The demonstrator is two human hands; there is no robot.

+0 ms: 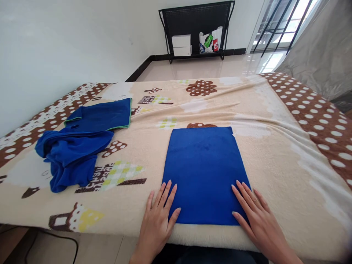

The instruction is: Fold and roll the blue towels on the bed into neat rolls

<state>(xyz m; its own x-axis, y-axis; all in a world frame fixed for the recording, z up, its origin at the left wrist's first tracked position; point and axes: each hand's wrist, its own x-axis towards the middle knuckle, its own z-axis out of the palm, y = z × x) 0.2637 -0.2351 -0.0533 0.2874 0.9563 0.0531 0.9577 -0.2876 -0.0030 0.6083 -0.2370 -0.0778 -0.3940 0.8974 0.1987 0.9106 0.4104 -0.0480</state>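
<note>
A blue cloth lies flat on the bed in front of me, its near edge close to the edge of the bed. My left hand rests open over its lower left side, fingertips on the fabric and the blanket beside it. On the lower right side my right hand lies open, fingers spread across the cloth's edge. Neither hand grips anything. Off to the left is a crumpled blue cloth. Just behind it, another blue cloth with green edging lies mostly flat, one corner folded over.
A cream patterned blanket with brown dotted borders covers the bed, slightly wrinkled at the right. Beyond it stands a black rack with white boxes and a printed bag. A black cable hangs at lower left.
</note>
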